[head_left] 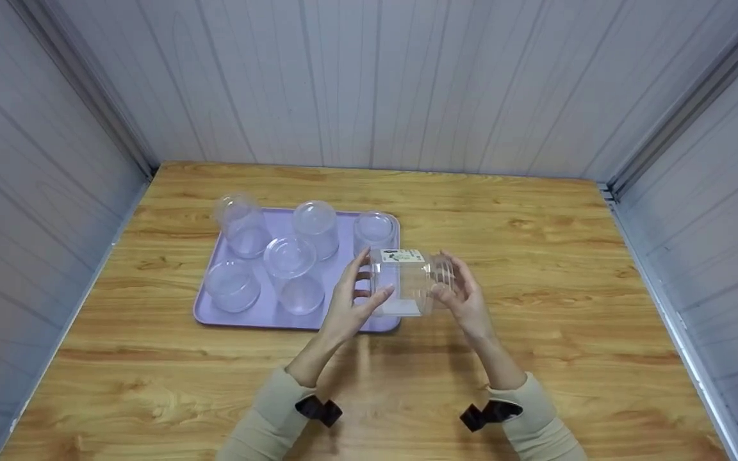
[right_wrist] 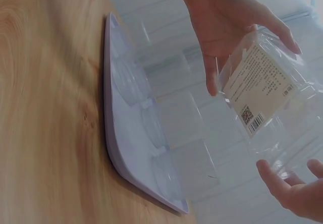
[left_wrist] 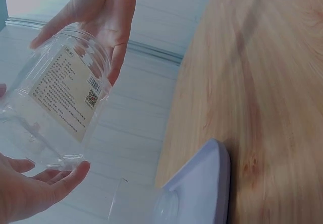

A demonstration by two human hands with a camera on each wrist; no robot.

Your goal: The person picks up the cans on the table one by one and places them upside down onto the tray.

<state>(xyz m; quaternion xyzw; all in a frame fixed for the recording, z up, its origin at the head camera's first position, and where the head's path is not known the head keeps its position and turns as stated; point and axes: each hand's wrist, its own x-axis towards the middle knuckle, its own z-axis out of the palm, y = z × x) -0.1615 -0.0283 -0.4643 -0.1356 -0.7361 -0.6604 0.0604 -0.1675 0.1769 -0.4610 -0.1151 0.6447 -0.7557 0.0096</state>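
A clear plastic jar point(head_left: 417, 282) lies sideways in the air between both hands, over the tray's right edge. My left hand point(head_left: 346, 304) grips its base end, with the thumb at the near side and the fingers behind. The ridged neck end is held by my right hand point(head_left: 471, 306), its thumb in front. A small printed label point(head_left: 402, 256) shows on the jar's upper side. The wrist views show another, cream label point(left_wrist: 65, 93) with dense text, a barcode and a square code. No lid is visible on the jar.
On the wooden table point(head_left: 535, 282), a lilac tray point(head_left: 247, 324) sits left of centre. Several clear jars stand on it, among them one at the front left point(head_left: 233, 288) and one at the back right point(head_left: 374, 227). Panelled walls point(head_left: 375, 83) enclose the back and sides.
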